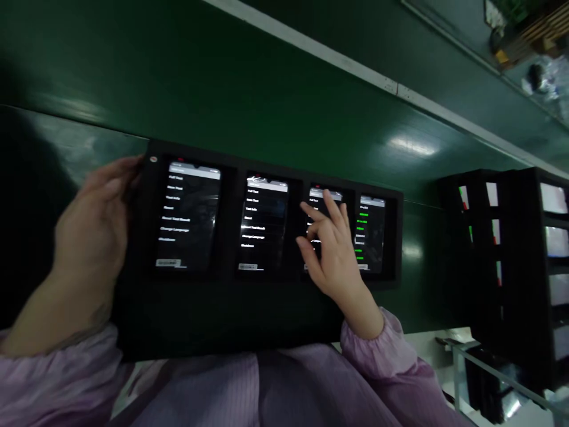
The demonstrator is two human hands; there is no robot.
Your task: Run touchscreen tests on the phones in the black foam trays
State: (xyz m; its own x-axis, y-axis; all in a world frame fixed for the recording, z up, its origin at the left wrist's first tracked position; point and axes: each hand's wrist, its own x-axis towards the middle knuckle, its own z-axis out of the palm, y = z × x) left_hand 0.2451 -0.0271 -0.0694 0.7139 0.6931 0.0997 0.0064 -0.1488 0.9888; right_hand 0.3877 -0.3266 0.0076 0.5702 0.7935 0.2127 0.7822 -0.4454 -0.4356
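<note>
A long black tray [230, 237] lies across the green bench in front of me, with several smartphones set in its compartments. The leftmost phone [189, 216] and the second phone [267, 231] show a white text menu on a dark screen. On the rightmost phone [376, 237] there are lines of green text. My left hand [93, 222] grips the tray's left end, fingertips at its upper corner. My right hand [331, 243] is over the third phone [314, 196], fingers spread and holding nothing, partly covering its screen. Whether a fingertip touches the glass I cannot tell.
On the right, stacked black trays [524, 267] hold more phones with lit screens. A pale strip [311, 44] runs along the green bench [267, 118]. Below the trays is a metal rail [498, 370]; clear plastic wrapping [549, 77] lies at the upper right.
</note>
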